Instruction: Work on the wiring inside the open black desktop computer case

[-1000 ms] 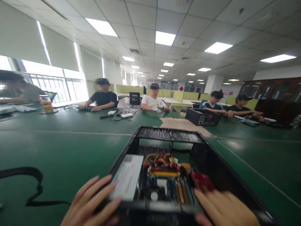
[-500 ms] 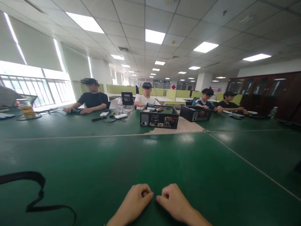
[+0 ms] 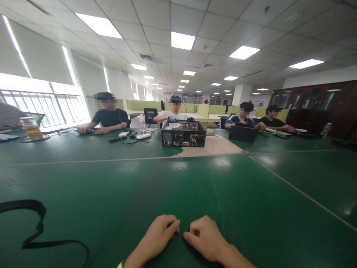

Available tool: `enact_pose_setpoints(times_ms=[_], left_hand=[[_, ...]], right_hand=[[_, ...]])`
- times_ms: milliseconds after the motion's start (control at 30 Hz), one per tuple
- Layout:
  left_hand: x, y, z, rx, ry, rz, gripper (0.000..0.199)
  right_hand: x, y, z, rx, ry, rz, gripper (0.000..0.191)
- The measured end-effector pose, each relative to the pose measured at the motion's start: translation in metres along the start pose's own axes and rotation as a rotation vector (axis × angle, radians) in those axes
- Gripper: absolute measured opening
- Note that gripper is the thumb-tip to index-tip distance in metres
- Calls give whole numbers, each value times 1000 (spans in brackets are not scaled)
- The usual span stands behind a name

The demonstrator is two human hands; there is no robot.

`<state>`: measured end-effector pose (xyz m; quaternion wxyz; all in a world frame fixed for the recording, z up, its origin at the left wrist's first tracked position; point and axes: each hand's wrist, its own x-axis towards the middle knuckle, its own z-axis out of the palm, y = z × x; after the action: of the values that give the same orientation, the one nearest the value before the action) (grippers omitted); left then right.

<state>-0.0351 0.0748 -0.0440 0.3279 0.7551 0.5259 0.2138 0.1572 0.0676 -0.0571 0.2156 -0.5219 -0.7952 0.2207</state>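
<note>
My left hand (image 3: 162, 232) rests on the green tabletop (image 3: 117, 193) near its front edge, fingers curled loosely inward; nothing shows in it. Close beside it, with a small gap between, my right hand (image 3: 206, 236) lies with its fingers folded into a loose fist, and I see nothing in it either. A black strap (image 3: 33, 212) lies curved on the table to the left of my hands.
Across the table a co-worker in gloves (image 3: 174, 119) handles an open black computer case (image 3: 184, 137). Another person tilts a second dark case (image 3: 242, 134) on the right. A jar (image 3: 30, 128), a bottle (image 3: 142, 124) and a power strip (image 3: 143, 136) stand or lie at the left.
The co-worker's computer case has turned and shifted slightly left. The second case has moved right and tipped. My hands stay almost where they were.
</note>
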Motion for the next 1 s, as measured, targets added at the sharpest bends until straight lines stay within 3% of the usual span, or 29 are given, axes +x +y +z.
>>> enact_pose_setpoints(times_ms=[167, 300, 700, 1000], left_hand=[[-4, 6, -4, -17, -23, 34, 29], [-8, 9, -6, -23, -40, 23, 26], [-9, 8, -3, 11, -17, 29, 24], [-9, 13, -5, 48, -30, 19, 24]], right_hand=[[1, 1, -13, -15, 183, -24, 15], [0, 0, -15, -83, 247, -49, 28], [-2, 0, -6, -171, 126, 46, 46], [-2, 0, -6, -227, 74, 28, 47]])
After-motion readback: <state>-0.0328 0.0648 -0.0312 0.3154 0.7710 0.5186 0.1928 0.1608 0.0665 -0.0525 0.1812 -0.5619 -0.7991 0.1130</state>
